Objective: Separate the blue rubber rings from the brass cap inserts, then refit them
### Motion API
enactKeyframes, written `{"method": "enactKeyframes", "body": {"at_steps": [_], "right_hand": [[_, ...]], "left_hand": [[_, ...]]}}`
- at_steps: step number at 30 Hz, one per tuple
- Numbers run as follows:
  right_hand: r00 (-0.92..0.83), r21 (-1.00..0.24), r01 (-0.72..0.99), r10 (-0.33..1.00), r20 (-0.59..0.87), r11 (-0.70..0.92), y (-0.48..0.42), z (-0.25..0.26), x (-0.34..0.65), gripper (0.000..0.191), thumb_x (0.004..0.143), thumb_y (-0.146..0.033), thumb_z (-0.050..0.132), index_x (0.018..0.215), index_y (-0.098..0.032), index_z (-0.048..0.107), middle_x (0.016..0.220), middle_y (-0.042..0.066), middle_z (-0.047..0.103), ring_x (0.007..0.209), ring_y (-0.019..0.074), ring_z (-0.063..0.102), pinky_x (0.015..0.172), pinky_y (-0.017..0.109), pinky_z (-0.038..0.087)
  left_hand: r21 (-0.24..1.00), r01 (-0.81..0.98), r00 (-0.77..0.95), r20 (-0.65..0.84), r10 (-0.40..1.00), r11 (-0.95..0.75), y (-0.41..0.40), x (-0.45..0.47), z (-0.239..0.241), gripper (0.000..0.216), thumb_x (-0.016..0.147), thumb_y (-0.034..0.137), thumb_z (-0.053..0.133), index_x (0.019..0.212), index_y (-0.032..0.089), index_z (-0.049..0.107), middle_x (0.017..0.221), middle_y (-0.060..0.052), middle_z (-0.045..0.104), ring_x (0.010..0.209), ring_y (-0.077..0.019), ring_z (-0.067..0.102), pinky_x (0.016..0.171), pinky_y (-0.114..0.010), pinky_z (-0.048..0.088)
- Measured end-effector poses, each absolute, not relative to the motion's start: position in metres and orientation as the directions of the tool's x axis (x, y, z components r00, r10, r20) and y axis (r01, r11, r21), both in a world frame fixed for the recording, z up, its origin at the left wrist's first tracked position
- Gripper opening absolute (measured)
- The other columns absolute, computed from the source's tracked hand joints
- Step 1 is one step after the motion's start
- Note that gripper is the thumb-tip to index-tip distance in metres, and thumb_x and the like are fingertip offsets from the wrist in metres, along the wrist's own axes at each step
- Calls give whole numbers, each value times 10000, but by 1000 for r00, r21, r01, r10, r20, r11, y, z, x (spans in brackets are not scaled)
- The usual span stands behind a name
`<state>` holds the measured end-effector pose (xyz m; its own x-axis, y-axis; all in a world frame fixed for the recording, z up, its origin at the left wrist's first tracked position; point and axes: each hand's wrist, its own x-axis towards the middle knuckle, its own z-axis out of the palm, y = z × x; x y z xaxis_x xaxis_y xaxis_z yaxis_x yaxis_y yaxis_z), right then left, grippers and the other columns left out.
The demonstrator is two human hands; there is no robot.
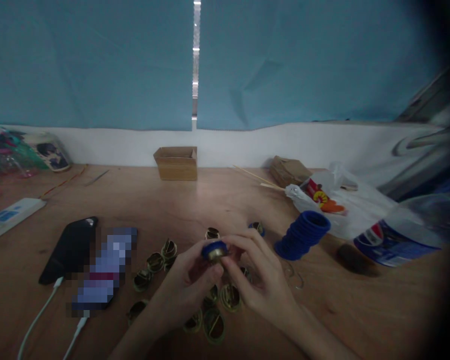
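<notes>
My left hand (189,285) and my right hand (258,280) meet over the wooden table (225,200), fingers pinched together on one small round piece (214,250) with a blue ring around a brass-coloured centre. Several loose brass-coloured round caps (161,260) lie on the table under and to the left of my hands. A leaning stack of blue rings (303,234) stands just right of my right hand. One more blue-ringed piece (257,227) lies behind my fingers.
A black phone (69,249) and a second, blurred-out phone (105,272), both with white cables, lie at left. A small cardboard box (177,162) stands at the back. At right are a plastic bag (337,200), a Pepsi bottle (393,235) and wooden sticks (258,179).
</notes>
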<state>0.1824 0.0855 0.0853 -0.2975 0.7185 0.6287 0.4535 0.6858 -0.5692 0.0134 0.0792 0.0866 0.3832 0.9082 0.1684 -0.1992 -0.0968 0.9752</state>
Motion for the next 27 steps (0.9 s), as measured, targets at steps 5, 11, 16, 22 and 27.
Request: {"method": "enactKeyframes", "body": {"at_steps": [5,11,16,22,27], "right_hand": [[-236,-480,459,624,745,747,85,83,183,319,843,-37,628,1116,-195,582,964,41,603,833,161,606,714,285,533],[-173,-546,447,668,724,708,80,76,177,315,852,-15,606,1114,-188,591,986,41,606,863,153,599,751,275,527],[-157,-542,451,660,734,710,77,74,176,310,862,-3,568,1110,-190,576,987,38,586,883,153,587,771,277,528],[-170,-504,450,625,762,737,78,76,177,345,856,1,567,1151,-179,558,1015,50,573,931,164,585,802,292,531],[-170,-516,438,631,757,736,75,73,175,354,853,26,557,1142,-178,562,1023,53,574,924,160,583,790,284,532]], "left_hand": [[970,-227,376,170,911,-87,76,14,83,308,916,144,586,1208,240,597,1175,-57,672,1081,-171,640,940,-270,503],[948,-254,278,262,924,-192,76,16,73,327,894,77,603,1140,290,577,1050,10,642,982,-104,640,849,-180,511],[934,-228,299,337,893,-276,75,17,70,371,915,76,575,1174,341,592,1091,19,618,1026,-87,610,904,-163,487],[934,-222,295,339,893,-281,72,18,71,353,941,102,545,1190,349,580,1137,12,603,1073,-88,599,947,-165,477],[937,-183,287,339,896,-296,72,18,69,332,941,99,544,1189,317,578,1126,-11,618,1055,-113,617,928,-201,507]]}}
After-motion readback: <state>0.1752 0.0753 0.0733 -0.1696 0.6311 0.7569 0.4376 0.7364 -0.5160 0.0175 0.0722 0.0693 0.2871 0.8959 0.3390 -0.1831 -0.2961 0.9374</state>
